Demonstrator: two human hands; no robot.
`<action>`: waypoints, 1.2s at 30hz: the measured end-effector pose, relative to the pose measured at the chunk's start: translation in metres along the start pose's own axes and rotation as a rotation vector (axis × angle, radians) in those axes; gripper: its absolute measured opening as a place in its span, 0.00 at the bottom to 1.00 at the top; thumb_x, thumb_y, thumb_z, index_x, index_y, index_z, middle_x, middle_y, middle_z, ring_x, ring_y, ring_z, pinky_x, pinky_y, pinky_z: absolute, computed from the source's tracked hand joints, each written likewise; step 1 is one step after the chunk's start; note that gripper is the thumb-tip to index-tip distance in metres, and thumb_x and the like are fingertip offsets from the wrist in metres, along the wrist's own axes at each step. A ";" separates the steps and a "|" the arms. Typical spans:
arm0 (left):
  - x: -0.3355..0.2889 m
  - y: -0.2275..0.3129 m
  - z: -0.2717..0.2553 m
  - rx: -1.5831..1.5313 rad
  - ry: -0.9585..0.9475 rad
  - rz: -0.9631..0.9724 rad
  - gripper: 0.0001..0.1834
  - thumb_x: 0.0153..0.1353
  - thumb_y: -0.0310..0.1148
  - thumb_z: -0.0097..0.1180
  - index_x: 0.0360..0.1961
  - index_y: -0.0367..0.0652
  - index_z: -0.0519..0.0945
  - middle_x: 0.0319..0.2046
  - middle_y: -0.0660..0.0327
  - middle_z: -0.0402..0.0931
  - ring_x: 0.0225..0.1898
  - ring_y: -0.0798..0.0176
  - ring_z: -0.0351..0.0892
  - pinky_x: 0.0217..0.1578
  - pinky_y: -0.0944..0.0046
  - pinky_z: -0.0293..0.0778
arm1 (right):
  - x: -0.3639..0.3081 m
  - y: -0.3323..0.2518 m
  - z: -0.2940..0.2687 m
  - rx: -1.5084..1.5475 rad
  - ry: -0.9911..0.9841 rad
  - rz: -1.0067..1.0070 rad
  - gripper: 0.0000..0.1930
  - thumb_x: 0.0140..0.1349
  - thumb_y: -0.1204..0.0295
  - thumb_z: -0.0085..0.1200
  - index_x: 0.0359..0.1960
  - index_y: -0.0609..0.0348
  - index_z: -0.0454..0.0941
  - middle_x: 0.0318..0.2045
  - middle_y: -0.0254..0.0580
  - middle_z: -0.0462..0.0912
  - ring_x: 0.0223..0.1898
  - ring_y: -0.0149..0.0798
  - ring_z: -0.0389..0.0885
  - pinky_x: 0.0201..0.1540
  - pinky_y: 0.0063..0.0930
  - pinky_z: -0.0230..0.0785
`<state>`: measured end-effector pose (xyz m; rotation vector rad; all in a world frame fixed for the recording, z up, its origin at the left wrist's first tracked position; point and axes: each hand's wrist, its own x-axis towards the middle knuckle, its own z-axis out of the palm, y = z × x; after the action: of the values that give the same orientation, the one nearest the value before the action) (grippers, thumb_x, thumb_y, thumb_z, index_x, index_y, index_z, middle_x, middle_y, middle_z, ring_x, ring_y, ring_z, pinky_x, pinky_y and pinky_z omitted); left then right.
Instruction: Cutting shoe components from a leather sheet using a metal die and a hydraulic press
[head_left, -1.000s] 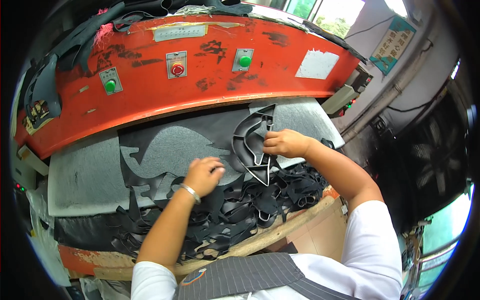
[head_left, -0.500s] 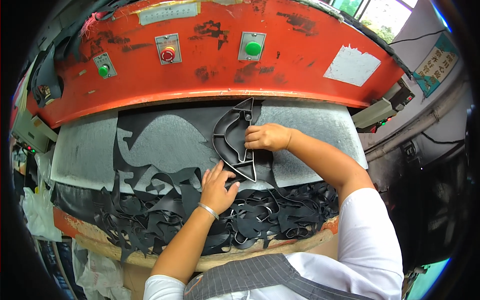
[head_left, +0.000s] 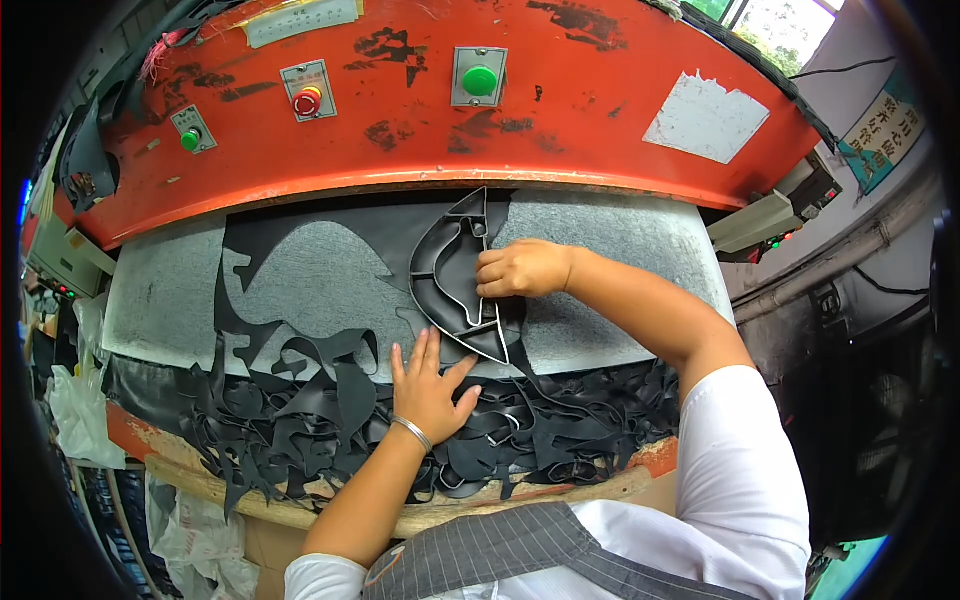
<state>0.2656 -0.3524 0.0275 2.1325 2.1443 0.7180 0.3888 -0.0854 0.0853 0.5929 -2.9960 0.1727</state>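
Observation:
A crescent-shaped metal cutting die [head_left: 424, 274] with inner partitions stands on a black leather-like sheet [head_left: 395, 232]. My right hand [head_left: 525, 268] grips the die's straighter right side, with fingers curled over its edge; their tips are partly hidden. Flat and spread, the fingers of my left hand [head_left: 432, 390] rest by the die's lower left edge, the index finger reaching close to its lower point. The sheet has large curved cut-outs on its left part. Under it lies a pale grey cutting board [head_left: 610, 275].
A heap of black offcuts [head_left: 560, 430] lies along the board's near edge, above a worn wooden rail [head_left: 570, 500]. Behind rises a red press beam [head_left: 400, 130] with a red button [head_left: 306, 101] and green buttons [head_left: 480, 81]. Plastic bags [head_left: 82, 410] hang at left.
The view has shifted slightly. My left hand has slid a little toward me and its fingers have spread wider. My right hand keeps its hold on the die.

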 end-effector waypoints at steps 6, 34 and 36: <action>-0.011 -0.010 0.004 -0.572 0.037 -0.091 0.17 0.57 0.40 0.61 0.46 0.44 0.78 0.56 0.44 0.71 0.63 0.42 0.66 0.65 0.46 0.53 | 0.005 -0.008 -0.008 0.013 0.100 -0.004 0.13 0.54 0.71 0.51 0.41 0.57 0.79 0.40 0.38 0.78 0.47 0.41 0.76 0.34 0.34 0.78; -0.158 0.068 -0.159 -1.528 0.492 -0.433 0.27 0.55 0.42 0.69 0.49 0.34 0.76 0.43 0.58 0.80 0.42 0.65 0.80 0.44 0.66 0.77 | 0.140 -0.307 -0.029 0.856 0.310 0.189 0.24 0.57 0.62 0.63 0.56 0.51 0.75 0.58 0.58 0.65 0.60 0.57 0.65 0.60 0.44 0.63; -0.173 0.070 -0.163 -1.456 0.535 -0.391 0.24 0.65 0.46 0.58 0.49 0.33 0.76 0.42 0.57 0.81 0.39 0.66 0.81 0.42 0.66 0.78 | 0.143 -0.320 -0.018 0.833 0.356 0.062 0.22 0.58 0.63 0.62 0.54 0.52 0.76 0.60 0.58 0.64 0.62 0.56 0.62 0.62 0.43 0.60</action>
<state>0.2857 -0.5691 0.1456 0.7581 1.1852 2.0175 0.3812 -0.4304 0.1480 0.4411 -2.4911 1.3954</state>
